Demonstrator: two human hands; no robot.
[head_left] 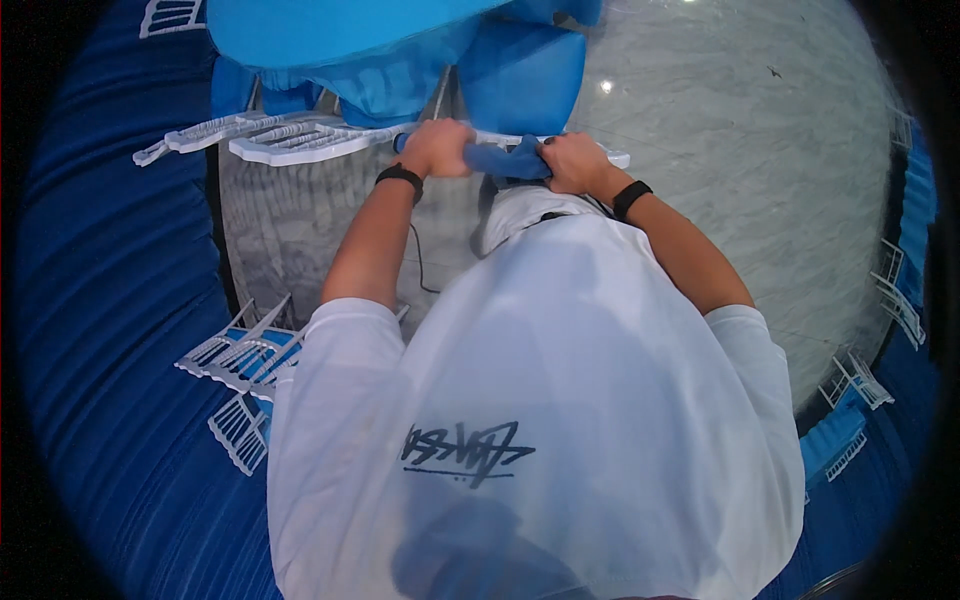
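Note:
My left hand [440, 148] and my right hand [572, 160] both grip a blue cloth [495, 160], which is bunched between them at the top of the view, just in front of my body. My left hand's fingers are curled and slightly blurred; my right hand's fingers are bent over the cloth's right end. Just behind the cloth is the white frame of a chair [300, 150] with spindles, partly hidden by my hands and the cloth.
A table with a light blue cloth [350, 30] stands ahead, with a blue chair cover [518, 75] at its right. White chairs [240, 355] line the dark blue pleated drape [100, 300] at left; more [860, 380] stand at right. The floor [740, 150] is pale grey.

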